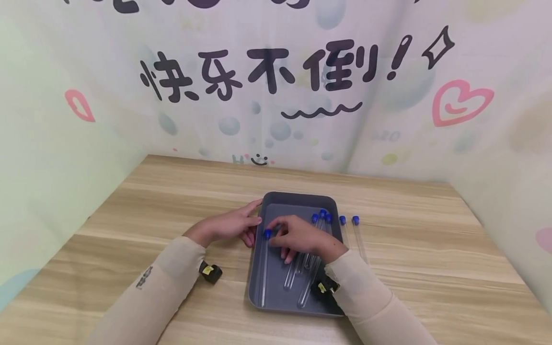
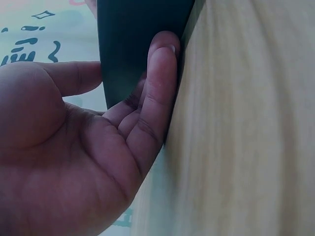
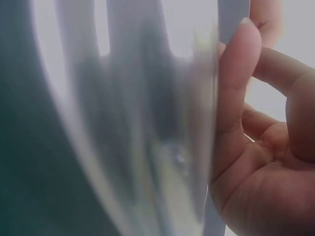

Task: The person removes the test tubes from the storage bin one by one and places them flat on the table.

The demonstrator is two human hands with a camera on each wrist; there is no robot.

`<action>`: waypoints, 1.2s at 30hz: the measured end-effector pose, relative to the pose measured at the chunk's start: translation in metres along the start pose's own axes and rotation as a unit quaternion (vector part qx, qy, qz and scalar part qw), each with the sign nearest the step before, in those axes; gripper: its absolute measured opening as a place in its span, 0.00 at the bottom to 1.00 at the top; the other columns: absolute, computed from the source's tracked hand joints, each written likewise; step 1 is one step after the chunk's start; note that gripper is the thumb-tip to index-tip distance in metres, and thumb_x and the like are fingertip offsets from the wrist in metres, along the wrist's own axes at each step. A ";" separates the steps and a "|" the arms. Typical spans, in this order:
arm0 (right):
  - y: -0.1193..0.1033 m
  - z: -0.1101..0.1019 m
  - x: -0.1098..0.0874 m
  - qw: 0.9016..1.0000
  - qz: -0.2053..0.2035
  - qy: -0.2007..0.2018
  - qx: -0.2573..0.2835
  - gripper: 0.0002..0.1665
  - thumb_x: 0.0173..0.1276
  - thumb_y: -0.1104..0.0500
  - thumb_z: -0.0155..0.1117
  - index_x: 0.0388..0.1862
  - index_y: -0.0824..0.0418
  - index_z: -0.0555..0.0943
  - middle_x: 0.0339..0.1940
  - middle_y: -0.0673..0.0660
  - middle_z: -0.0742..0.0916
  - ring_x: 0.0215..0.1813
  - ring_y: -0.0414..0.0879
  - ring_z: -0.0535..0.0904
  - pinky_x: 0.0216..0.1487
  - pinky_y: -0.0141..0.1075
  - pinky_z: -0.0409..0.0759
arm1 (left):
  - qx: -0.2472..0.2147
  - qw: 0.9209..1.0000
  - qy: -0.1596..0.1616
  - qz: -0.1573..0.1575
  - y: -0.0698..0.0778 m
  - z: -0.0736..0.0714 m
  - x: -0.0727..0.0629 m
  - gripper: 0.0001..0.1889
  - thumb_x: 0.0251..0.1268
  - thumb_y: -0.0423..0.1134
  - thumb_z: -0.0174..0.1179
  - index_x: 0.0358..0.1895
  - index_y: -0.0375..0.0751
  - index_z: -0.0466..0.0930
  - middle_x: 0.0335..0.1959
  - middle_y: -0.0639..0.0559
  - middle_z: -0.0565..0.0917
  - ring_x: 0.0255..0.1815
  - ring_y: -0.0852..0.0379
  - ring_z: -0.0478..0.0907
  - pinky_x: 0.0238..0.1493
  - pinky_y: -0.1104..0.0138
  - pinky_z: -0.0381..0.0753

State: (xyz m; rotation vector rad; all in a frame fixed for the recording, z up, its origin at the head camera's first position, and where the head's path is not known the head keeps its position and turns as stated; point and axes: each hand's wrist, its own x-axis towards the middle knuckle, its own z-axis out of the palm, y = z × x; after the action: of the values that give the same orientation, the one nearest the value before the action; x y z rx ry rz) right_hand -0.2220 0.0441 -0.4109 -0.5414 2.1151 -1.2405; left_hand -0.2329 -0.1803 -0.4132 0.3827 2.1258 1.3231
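Note:
The left hand (image 1: 228,225) rests against the left side of a grey tray (image 1: 297,312). In the left wrist view its thumb touches the edge of the tray wall (image 2: 125,49), and its other fingers lie along the outer side. Over the tray is the right hand (image 1: 299,235), its thumb and index finger spread beside the blue cap of a test tube (image 1: 264,273). That clear tube lies along the tray's left wall. Several more blue-capped test tubes (image 1: 291,273) lie in the tray, partly hidden by the right hand. A large blurred clear tube (image 3: 138,98) fills the right wrist view.
Two more capped test tubes, including one outer tube (image 1: 360,239), lie on the wooden table (image 1: 207,182) to the right of the tray. Black wrist cameras hang under both sleeves. A printed cloth (image 1: 241,120) stands behind the table.

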 end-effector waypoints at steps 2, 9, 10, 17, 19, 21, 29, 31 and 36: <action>0.000 0.000 -0.001 1.000 0.000 0.001 0.009 0.24 0.69 0.61 0.65 0.63 0.64 0.75 0.34 0.60 0.84 0.19 0.44 0.81 0.23 0.39 0.86 | -0.001 1.000 -0.002 0.004 0.000 0.000 0.000 0.35 0.82 0.40 0.40 0.82 0.57 0.33 0.35 0.41 0.80 0.31 0.51 0.82 0.40 0.60 0.87; 0.000 0.000 -0.002 1.000 -0.004 0.002 0.025 0.24 0.69 0.61 0.66 0.61 0.63 0.74 0.37 0.61 0.83 0.21 0.45 0.82 0.24 0.40 0.86 | 0.000 1.000 -0.002 0.004 0.000 0.001 0.000 0.34 0.82 0.40 0.40 0.82 0.57 0.34 0.35 0.41 0.80 0.31 0.51 0.82 0.40 0.60 0.87; 0.000 0.000 -0.002 1.000 -0.004 0.002 0.025 0.23 0.69 0.61 0.66 0.61 0.63 0.74 0.37 0.60 0.83 0.21 0.45 0.82 0.24 0.40 0.86 | 0.001 1.000 -0.002 0.004 0.000 0.001 0.000 0.34 0.82 0.40 0.40 0.82 0.57 0.34 0.35 0.41 0.80 0.31 0.51 0.82 0.40 0.60 0.87; 0.001 0.000 -0.002 0.999 -0.010 -0.003 0.045 0.23 0.70 0.61 0.65 0.62 0.64 0.73 0.39 0.61 0.85 0.24 0.45 0.84 0.26 0.41 0.87 | 0.002 1.000 -0.004 0.003 -0.002 0.000 0.000 0.35 0.82 0.41 0.40 0.82 0.57 0.33 0.34 0.42 0.80 0.31 0.52 0.82 0.40 0.61 0.86; 0.001 0.000 -0.003 0.999 -0.011 -0.006 0.050 0.24 0.70 0.61 0.65 0.62 0.64 0.72 0.39 0.61 0.86 0.25 0.46 0.84 0.27 0.41 0.88 | 0.002 1.000 -0.007 0.005 -0.002 -0.001 0.001 0.35 0.82 0.41 0.40 0.82 0.56 0.33 0.33 0.42 0.80 0.31 0.52 0.82 0.40 0.61 0.86; 0.000 -0.001 -0.003 0.998 -0.011 -0.008 0.054 0.24 0.70 0.61 0.65 0.62 0.63 0.72 0.38 0.61 0.87 0.26 0.46 0.85 0.28 0.42 0.88 | 0.003 1.000 -0.011 0.008 -0.002 -0.001 0.001 0.35 0.82 0.41 0.40 0.82 0.55 0.32 0.33 0.42 0.81 0.31 0.52 0.82 0.40 0.61 0.86; 0.001 -0.001 -0.004 0.998 -0.012 -0.008 0.061 0.24 0.69 0.61 0.66 0.61 0.61 0.70 0.36 0.59 0.88 0.26 0.46 0.85 0.29 0.41 0.88 | 0.004 1.000 -0.006 0.002 0.001 0.000 -0.001 0.34 0.82 0.41 0.39 0.82 0.55 0.33 0.32 0.43 0.82 0.31 0.53 0.82 0.40 0.62 0.86; 0.000 -0.001 -0.005 0.998 -0.012 -0.010 0.063 0.24 0.69 0.61 0.66 0.61 0.61 0.69 0.36 0.59 0.88 0.26 0.46 0.85 0.29 0.41 0.88 | 0.004 1.000 -0.006 0.000 0.001 0.000 -0.001 0.34 0.82 0.41 0.39 0.82 0.55 0.33 0.33 0.43 0.82 0.31 0.53 0.82 0.40 0.62 0.86; -0.001 0.000 -0.006 0.997 -0.013 -0.015 0.070 0.26 0.69 0.61 0.66 0.61 0.61 0.66 0.36 0.60 0.88 0.26 0.47 0.85 0.29 0.42 0.88 | 0.004 1.000 -0.007 -0.001 0.002 0.001 -0.001 0.34 0.82 0.41 0.39 0.82 0.56 0.33 0.33 0.43 0.82 0.31 0.53 0.82 0.40 0.62 0.86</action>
State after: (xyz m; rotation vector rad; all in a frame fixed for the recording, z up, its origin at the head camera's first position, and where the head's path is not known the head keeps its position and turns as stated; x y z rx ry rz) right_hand -0.2181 0.0471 -0.4079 -0.5237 1.9835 -1.3757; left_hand -0.2317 -0.1795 -0.4113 0.3916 2.1207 1.3078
